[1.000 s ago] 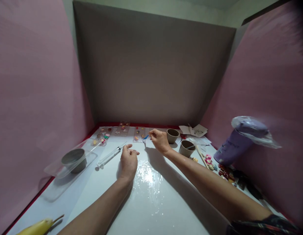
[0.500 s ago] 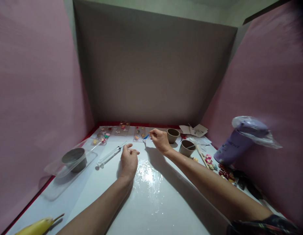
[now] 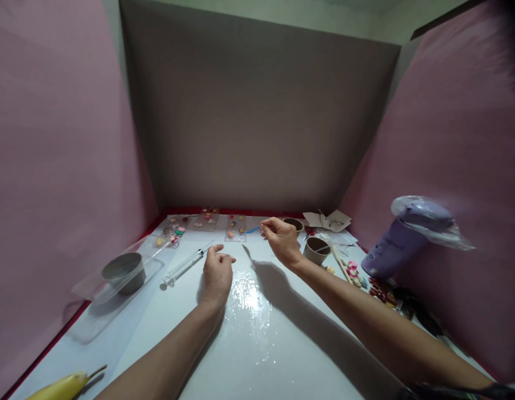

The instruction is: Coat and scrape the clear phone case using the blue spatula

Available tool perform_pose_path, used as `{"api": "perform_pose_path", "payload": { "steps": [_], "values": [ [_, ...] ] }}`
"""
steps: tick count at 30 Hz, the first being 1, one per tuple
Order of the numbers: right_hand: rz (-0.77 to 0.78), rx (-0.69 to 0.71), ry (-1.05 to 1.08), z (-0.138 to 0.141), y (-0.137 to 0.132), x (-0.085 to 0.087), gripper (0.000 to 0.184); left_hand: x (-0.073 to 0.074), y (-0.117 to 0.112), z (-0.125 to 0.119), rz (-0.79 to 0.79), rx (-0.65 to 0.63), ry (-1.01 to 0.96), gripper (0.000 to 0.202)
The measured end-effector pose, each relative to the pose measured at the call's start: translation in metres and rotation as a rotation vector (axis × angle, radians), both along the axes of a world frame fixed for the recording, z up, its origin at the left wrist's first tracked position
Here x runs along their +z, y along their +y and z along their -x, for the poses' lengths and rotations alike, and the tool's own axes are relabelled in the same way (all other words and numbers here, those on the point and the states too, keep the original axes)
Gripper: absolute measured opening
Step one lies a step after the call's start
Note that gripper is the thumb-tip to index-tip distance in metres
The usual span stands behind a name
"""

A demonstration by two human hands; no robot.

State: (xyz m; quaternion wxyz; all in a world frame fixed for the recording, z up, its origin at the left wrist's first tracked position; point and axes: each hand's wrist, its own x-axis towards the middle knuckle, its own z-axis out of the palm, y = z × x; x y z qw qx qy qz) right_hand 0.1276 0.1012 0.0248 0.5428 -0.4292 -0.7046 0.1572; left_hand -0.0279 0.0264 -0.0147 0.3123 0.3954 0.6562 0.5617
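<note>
Pinched in the fingers of my right hand (image 3: 283,242) is a small blue stick with a flattened, spoon-like tip (image 3: 253,229); it points left, above the white surface. The stick's handle is mostly hidden by the hand. My left hand (image 3: 218,273) rests on the white table (image 3: 153,333), empty, its fingers loosely bent and apart. Just left of those fingers lies a clear syringe (image 3: 184,268) with a needle. Beyond the blue tip is a clear phone case (image 3: 235,228) carrying small coloured charms. A wet, glossy patch (image 3: 251,300) shines between my forearms.
Two cups (image 3: 316,251) (image 3: 294,224) stand by my right hand. A purple tumbler (image 3: 399,241), pink charms (image 3: 353,270) and a wooden stick (image 3: 340,261) are rightward. Leftward are a grey cup (image 3: 130,275) in a clear container, more decorated cases (image 3: 207,218) and a yellow fruit (image 3: 63,386).
My right hand has moved a little to the right with the blue stick, which now lies more level. My left hand has stayed in place. The whole view has shifted slightly.
</note>
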Motion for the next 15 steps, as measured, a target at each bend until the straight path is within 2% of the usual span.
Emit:
{"api": "perform_pose_path", "payload": {
  "steps": [5,9,12,15],
  "values": [
    [0.105,0.06,0.198,-0.024,-0.037,0.006,0.018,-0.008,0.005,0.003,-0.053,0.003,0.024,0.028],
    [0.219,0.08,0.386,-0.046,-0.055,-0.006,0.023,-0.009,0.006,0.004,-0.15,0.04,0.11,0.023],
    [0.302,0.08,0.497,-0.062,-0.058,-0.018,0.026,-0.003,0.006,0.003,-0.201,0.064,0.192,0.022],
    [0.314,0.069,0.559,-0.072,-0.058,-0.027,0.026,0.004,0.008,0.003,-0.202,0.082,0.225,0.025]
  ]
}}
